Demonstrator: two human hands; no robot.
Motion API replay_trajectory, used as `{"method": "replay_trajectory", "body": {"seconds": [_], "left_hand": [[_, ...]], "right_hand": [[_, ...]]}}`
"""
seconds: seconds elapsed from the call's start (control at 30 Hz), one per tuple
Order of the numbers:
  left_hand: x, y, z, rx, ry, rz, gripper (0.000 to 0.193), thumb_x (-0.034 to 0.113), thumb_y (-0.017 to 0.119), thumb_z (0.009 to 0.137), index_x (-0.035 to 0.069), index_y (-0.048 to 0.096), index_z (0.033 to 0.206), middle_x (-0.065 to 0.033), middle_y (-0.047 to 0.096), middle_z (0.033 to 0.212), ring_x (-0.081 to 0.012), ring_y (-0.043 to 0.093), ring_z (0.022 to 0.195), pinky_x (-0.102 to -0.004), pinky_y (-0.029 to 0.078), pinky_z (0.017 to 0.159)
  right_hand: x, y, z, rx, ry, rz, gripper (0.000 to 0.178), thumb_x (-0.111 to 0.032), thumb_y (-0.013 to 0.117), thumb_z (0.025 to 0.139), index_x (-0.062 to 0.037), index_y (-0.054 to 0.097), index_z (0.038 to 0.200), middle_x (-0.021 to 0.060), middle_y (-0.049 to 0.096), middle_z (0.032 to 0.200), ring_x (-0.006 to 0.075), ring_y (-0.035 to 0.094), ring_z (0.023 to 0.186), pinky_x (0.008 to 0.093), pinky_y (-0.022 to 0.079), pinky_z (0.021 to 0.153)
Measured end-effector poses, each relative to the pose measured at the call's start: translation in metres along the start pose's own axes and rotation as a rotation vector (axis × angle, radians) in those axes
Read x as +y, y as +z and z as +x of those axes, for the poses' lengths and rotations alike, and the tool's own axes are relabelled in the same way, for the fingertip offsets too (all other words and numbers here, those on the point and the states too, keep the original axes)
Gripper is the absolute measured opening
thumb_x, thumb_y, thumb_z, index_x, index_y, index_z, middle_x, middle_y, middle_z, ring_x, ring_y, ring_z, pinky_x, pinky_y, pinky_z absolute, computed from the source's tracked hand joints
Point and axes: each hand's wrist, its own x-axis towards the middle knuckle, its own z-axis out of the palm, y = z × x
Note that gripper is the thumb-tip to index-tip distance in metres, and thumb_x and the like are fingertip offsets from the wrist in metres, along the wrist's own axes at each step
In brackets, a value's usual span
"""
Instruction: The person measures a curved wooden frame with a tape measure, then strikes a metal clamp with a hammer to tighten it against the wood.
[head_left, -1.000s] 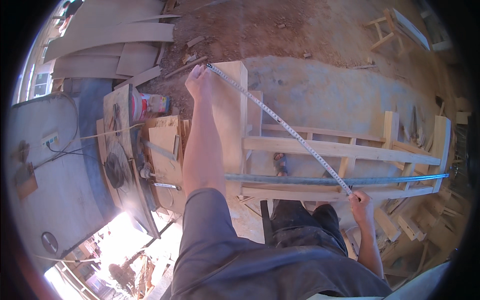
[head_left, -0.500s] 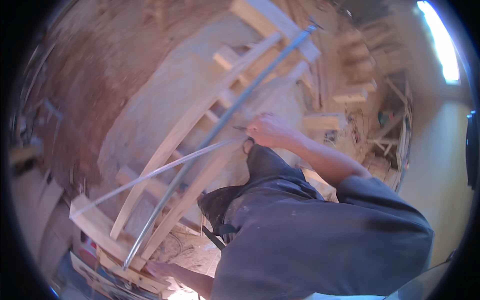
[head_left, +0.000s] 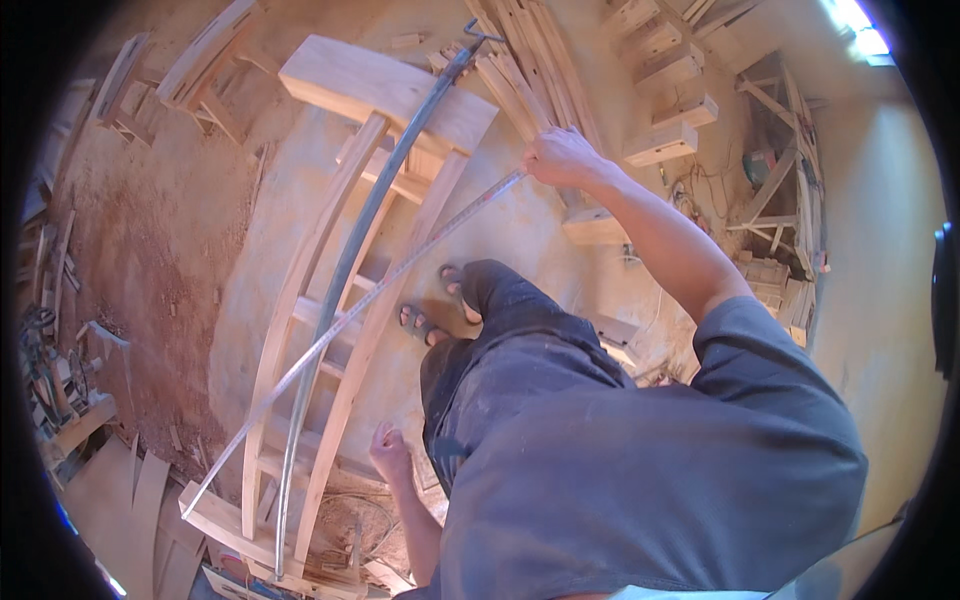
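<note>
My right hand (head_left: 558, 160) is raised at the top of the view and grips one end of a tape measure (head_left: 340, 325). The tape stretches diagonally over a long wooden frame (head_left: 290, 300) on the floor, down to the frame's far lower-left corner. A curved metal bar (head_left: 350, 265) lies lengthwise on the frame. My left hand (head_left: 390, 452) hangs low beside the frame's near rail, fingers curled, with nothing visible in it. My sandalled feet (head_left: 425, 318) stand next to the frame.
Stacked planks (head_left: 535, 70) and wooden blocks (head_left: 665, 140) lie at the top right. More boards and offcuts (head_left: 175, 80) sit at the top left. Cut boards lie at the lower left by a machine (head_left: 55, 385). Red dirt floor (head_left: 140, 240) spreads to the left.
The view has swung round to the right. My left hand has let go of the tape's far end and dropped beside the frame. My right hand still holds the tape, now lifted.
</note>
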Motion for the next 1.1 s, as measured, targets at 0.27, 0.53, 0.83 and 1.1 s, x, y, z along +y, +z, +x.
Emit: {"method": "replay_trajectory", "body": {"seconds": [0.27, 0.53, 0.83, 1.1], "left_hand": [[0.060, 0.028, -0.032, 0.151, -0.236, -0.112, 0.023, 0.007, 0.061, 0.086, -0.006, 0.065, 0.105, -0.0037, 0.064, 0.085, -0.0103, 0.057, 0.077, -0.0261, 0.047, 0.067], [0.031, 0.139, -0.124, 0.038, -0.596, -0.052, 0.039, 0.005, 0.066, 0.083, -0.007, 0.063, 0.119, -0.0097, 0.071, 0.095, -0.0159, 0.064, 0.087, -0.0264, 0.050, 0.078], [0.109, 0.159, -0.156, -0.081, -0.458, -0.168, 0.034, 0.003, 0.055, 0.088, -0.013, 0.058, 0.118, -0.0048, 0.063, 0.087, -0.0092, 0.056, 0.078, -0.0223, 0.046, 0.069], [0.140, 0.152, -0.130, 0.066, -0.571, -0.195, 0.049, 0.001, 0.054, 0.088, -0.017, 0.046, 0.133, -0.0215, 0.066, 0.115, -0.0197, 0.065, 0.102, -0.0268, 0.051, 0.087]], "right_hand": [[0.113, 0.005, 0.076, 0.041, -0.088, 0.041, 0.023, -0.033, 0.061, 0.084, -0.0153, 0.075, 0.085, 0.0116, 0.072, 0.090, 0.0340, 0.065, 0.095, 0.0509, 0.042, 0.085], [0.121, 0.013, 0.145, -0.033, -0.181, 0.093, 0.022, -0.033, 0.060, 0.085, -0.0152, 0.074, 0.086, 0.0127, 0.071, 0.087, 0.0347, 0.065, 0.091, 0.0506, 0.040, 0.088], [0.121, 0.009, 0.159, -0.157, -0.192, 0.122, 0.021, -0.030, 0.061, 0.084, -0.0128, 0.074, 0.086, 0.0141, 0.071, 0.088, 0.0349, 0.066, 0.092, 0.0500, 0.040, 0.090], [0.123, 0.010, 0.164, -0.203, -0.168, 0.143, 0.020, -0.028, 0.063, 0.084, -0.0123, 0.074, 0.087, 0.0150, 0.072, 0.089, 0.0347, 0.067, 0.093, 0.0523, 0.041, 0.091]]}}
